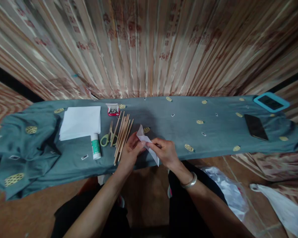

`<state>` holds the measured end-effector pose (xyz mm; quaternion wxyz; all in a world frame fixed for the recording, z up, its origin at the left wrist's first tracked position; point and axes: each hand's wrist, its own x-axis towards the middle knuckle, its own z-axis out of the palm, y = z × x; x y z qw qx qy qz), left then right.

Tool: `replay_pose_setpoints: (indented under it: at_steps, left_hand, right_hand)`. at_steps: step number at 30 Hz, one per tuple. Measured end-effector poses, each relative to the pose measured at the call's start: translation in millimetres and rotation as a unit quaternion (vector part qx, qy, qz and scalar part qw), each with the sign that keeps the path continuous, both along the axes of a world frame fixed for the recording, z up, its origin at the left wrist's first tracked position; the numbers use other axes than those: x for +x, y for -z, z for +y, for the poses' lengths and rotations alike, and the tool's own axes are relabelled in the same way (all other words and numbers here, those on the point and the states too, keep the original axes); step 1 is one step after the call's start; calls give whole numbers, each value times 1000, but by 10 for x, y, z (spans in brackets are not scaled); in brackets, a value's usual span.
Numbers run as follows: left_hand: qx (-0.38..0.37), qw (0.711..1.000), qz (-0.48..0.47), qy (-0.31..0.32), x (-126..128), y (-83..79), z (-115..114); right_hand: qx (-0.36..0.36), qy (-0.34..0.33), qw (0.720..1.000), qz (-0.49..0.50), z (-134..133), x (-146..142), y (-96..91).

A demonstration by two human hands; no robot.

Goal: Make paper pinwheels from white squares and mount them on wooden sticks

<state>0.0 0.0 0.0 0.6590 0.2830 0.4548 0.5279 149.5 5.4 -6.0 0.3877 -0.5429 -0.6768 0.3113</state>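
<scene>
A folded piece of white paper (pixel 152 154) is pinched between both my hands above the table's front edge. My left hand (pixel 132 149) grips its left side with thumb and fingers. On the other side, my right hand (pixel 165 151) holds the paper near its middle fold. Several thin wooden sticks (pixel 123 135) lie in a bundle just left of my left hand. Beside them are scissors (pixel 111 135) with pale green handles, partly covered by the sticks. A glue stick (pixel 95 147) with a green label lies further left.
A stack of white paper (pixel 80 121) is at the left, near an open red box (pixel 113 110) of small metal pieces. A dark phone (pixel 255 127) and a blue-framed device (pixel 271 101) lie far right on the grey-green cloth (pixel 221 132). Plastic bags (pixel 225 190) lie on the floor.
</scene>
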Motion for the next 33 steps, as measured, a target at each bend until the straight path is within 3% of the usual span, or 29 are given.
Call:
replay_pose_setpoints:
  at_steps: [5,10,15,19,24,33]
  left_hand:
    - [-28,999,-17,-41,-41,12,16]
    - [-14,999,-20,-25,-70,29,27]
    - [8,1000,3,-28,-55,29,24]
    - [1,1000,2,-29,-58,60,41]
    - [3,998,61,-3,-82,110,69]
    - [77,977,199,25,-71,240,71]
  right_hand:
    - [20,-21,1000,-12,-30,-39,-27]
    - [29,-26,999,-20,-29,-12,-48]
    - [-2,-16,1000,5,-37,48,-53]
    - [-47,25,996,78,-22,103,-27]
    - [-100,76,977,170,29,214,-11]
    - [-65,136,962,230,217,537,101]
